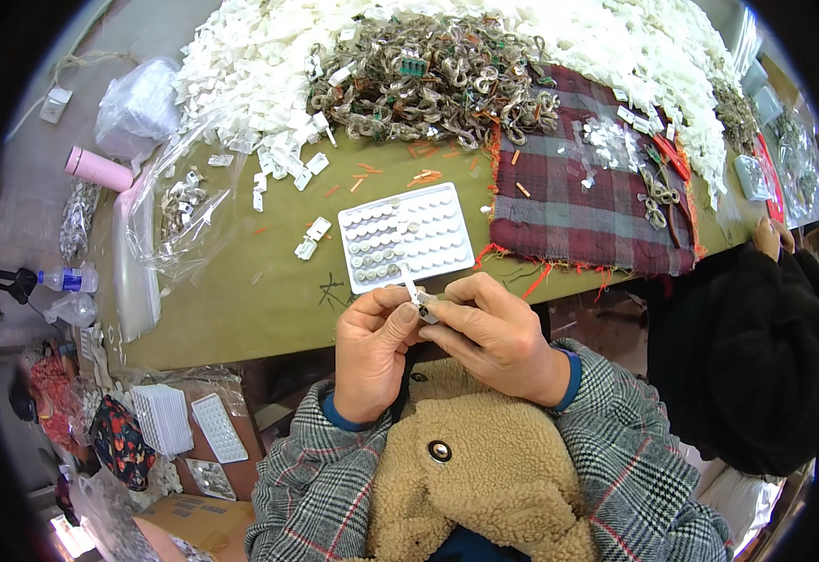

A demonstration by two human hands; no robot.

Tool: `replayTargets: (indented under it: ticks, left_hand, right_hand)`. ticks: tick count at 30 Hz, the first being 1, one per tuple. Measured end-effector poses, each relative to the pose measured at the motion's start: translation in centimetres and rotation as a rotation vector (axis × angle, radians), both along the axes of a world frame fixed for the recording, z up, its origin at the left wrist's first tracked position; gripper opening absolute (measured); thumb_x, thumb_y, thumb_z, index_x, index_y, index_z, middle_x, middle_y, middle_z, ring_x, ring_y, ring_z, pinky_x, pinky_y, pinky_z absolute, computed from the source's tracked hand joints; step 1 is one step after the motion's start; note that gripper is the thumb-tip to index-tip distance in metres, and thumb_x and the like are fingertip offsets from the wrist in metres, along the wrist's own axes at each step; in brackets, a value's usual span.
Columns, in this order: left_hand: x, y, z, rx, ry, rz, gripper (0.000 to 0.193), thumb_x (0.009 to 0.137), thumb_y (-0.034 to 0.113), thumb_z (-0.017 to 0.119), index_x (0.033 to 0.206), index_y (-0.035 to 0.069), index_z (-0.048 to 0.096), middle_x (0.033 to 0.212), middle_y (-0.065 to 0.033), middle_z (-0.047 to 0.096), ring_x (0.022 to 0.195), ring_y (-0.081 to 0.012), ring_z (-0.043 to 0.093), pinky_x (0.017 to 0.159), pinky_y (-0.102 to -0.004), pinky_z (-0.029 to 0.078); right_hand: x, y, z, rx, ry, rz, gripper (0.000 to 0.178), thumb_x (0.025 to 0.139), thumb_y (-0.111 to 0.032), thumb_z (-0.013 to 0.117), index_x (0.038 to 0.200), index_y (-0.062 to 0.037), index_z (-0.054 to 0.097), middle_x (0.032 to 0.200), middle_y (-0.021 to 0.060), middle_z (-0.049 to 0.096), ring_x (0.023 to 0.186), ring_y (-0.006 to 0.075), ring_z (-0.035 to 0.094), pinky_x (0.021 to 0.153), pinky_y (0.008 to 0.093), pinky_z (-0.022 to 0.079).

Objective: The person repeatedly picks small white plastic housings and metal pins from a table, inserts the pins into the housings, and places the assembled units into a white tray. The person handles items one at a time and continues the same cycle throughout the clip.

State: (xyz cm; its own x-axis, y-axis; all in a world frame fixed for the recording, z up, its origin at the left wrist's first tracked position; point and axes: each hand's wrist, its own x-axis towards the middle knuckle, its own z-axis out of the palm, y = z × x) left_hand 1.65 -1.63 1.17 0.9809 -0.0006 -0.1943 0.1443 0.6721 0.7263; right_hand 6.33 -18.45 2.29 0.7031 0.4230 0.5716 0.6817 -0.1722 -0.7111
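Small white clip (pixel 422 304), pinched between both sets of fingers just above the lap: the left hand (pixel 372 351) grips it from below, while the right hand (pixel 495 335) closes on its other end, seemingly to steady it for close work. Just beyond lies a white tray (pixel 405 237) with rows of round pockets, partly filled, on the olive surface (pixel 269 290). Farther off sit a plaid cloth (pixel 578 201), tangled brownish wire loops (pixel 433 80), heaped white parts (pixel 259 56), clear plastic bags (pixel 138 103) at left.

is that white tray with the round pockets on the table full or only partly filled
Partly filled. The white tray has small round pieces in some pockets, mostly along its left and lower rows, while many pockets on the right look empty.
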Motion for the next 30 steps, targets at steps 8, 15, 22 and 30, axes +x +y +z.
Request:
replayTargets:
  ticks: [8,15,22,30]
  left_hand:
    - [-0.5,0.0,0.7,0.329,-0.143,0.074,0.019,0.089,-0.003,0.07,0.107,-0.005,0.064,0.102,-0.0108,0.07,0.089,-0.0155,0.068,0.081,-0.0286,0.058]
    - [-1.2,0.5,1.7,0.341,-0.293,0.093,0.02,0.088,-0.002,0.072,0.105,-0.003,0.061,0.105,-0.0127,0.067,0.081,-0.0145,0.068,0.073,-0.026,0.058]
    - [-1.7,0.1,2.2,0.479,-0.354,0.093,0.02,0.089,-0.002,0.07,0.105,-0.004,0.059,0.106,-0.0137,0.062,0.08,-0.0148,0.068,0.067,-0.0247,0.06]
    - [-1.7,-0.1,2.0,0.545,-0.475,0.08,0.022,0.088,-0.004,0.07,0.105,-0.006,0.058,0.107,-0.0149,0.06,0.085,-0.0177,0.068,0.077,-0.0292,0.063]
  right_hand:
    - [0.5,0.4,0.1,0.015,-0.186,0.031,0.031,0.076,0.001,0.077,0.105,0.0039,0.066,0.091,0.0115,0.059,0.068,0.0224,0.061,0.059,0.033,0.051]
    - [-1.3,-0.5,1.9,0.059,0.343,0.062,0.027,0.076,0.007,0.07,0.101,0.0005,0.061,0.095,0.008,0.057,0.064,0.0096,0.053,0.055,0.0239,0.043]
    - [-1.6,-0.3,2.0,0.035,0.219,-0.005,0.017,0.076,0.006,0.07,0.089,0.0004,0.061,0.089,0.0095,0.057,0.066,0.0155,0.059,0.056,0.028,0.048]
    - [-1.7,-0.7,2.0,0.042,0.373,0.032,0.015,0.079,0.005,0.07,0.09,0.0008,0.06,0.086,0.0062,0.056,0.066,0.0095,0.055,0.055,0.0242,0.045]
